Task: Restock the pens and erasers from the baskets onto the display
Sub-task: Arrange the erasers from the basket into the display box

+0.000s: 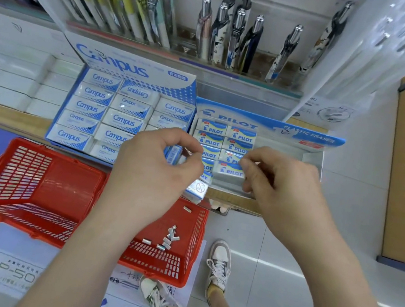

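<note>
1. The Pilot erasers [228,172] are wrapped in clear plastic that looks shiny and smooth.
2. The Campus erasers [122,121] wear printed paper sleeves, with little bright glints on top.
3. The basket [24,172] is hard red plastic, a bit glossy, with walls full of small holes.
4. The pens [237,28] have shiny silver metal tops and smooth, glossy bodies.
5. The Campus box [130,65] and the Pilot box [264,128] look like printed card.
6. The shelf [6,115] edge looks like pale, matt wood.
7. The floor [313,247] is smooth, shiny tile.
8. The shoes [220,262] have cloth laces.
</note>
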